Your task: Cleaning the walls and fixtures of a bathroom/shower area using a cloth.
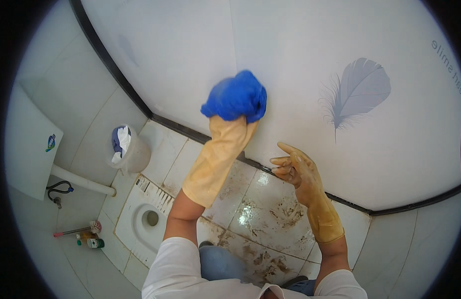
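My left hand (234, 112), in a long cream rubber glove, is closed on a bunched blue cloth (236, 94). The cloth lies against the pale, frosted panel (290, 65) in front of me and hides most of the fingers. Lower and to the right, my right hand (298, 172) wears a yellowed, stained rubber glove. Its fingers are apart and nothing is in them. It hovers near the panel's dark bottom frame (255, 164); whether it touches the panel I cannot tell. A grey feather print (362, 92) marks the panel to the right.
Brown dirt and wet patches cover the floor tiles (270, 214) by my feet. At left are a squat toilet (141, 224), a bin (133, 152) with a bag or cloth inside, a white cistern (33, 144) with its pipe (83, 180), a toilet brush (93, 227) and small bottles (88, 240).
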The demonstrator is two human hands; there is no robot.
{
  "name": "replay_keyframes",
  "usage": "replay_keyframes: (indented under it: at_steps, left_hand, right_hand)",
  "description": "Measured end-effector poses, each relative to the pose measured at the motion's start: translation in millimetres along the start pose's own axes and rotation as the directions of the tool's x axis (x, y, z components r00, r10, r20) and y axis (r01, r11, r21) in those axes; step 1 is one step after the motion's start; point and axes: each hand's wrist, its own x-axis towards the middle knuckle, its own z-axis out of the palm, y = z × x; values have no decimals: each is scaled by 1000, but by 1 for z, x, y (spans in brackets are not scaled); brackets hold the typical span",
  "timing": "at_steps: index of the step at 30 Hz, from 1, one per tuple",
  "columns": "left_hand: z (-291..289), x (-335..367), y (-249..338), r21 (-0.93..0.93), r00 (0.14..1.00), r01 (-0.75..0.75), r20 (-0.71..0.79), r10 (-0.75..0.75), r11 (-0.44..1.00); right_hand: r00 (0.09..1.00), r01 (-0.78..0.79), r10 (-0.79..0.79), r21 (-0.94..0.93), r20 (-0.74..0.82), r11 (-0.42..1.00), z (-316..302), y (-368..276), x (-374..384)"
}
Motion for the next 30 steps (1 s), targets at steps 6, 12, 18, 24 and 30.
replay_keyframes:
  at_steps: [6,12,18,24,30]
  left_hand:
    - [-6,0,7,-202,995,-85,-59,74,976]
    - [4,3,3,-32,994,75,-72,-77,997]
    - [4,-4,15,-132,988,-110,-123,94,985]
    - [-10,12,10,-92,992,-115,-62,110,989]
    - [-12,3,4,-138,992,-128,-17,127,982]
  right_hand:
    - [1000,12,-12,11,20,1000,-1,-8,-5]
    - [998,70,-70,18,-2,997,0,-16,-10]
    - [996,91,-91,9,22,996,-7,-25,-17]
    - [991,134,-134,18,-9,991,-4,-35,-17]
    - [987,152,-154,42,50,988,-1,-42,-24]
